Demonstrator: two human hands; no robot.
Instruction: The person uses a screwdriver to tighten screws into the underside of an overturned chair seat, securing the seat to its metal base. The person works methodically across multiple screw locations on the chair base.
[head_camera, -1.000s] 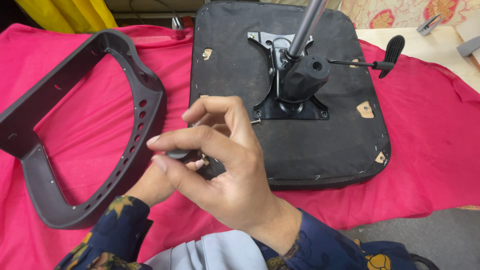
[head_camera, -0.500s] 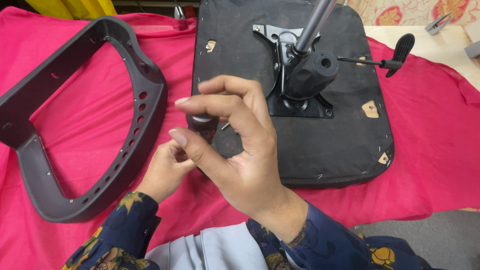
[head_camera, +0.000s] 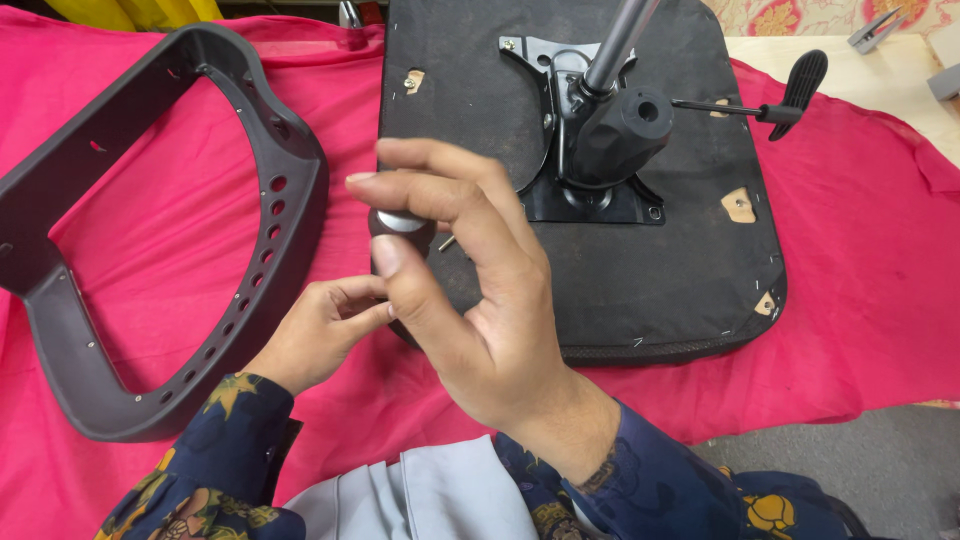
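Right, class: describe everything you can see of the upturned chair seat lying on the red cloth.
The chair seat lies upside down on the red cloth, its black fabric underside up, with rounded corners and a few small tan patches. A black metal mounting plate sits near its middle, carrying a dark housing, a grey gas-lift column rising from it, and a thin lever with a black paddle handle. The right hand hovers over its near left edge.

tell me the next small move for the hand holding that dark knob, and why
Probably lower the right hand so the dark knob meets the seat underside; it is pinched at the fingertips just above the near edge, with the left hand waiting below.
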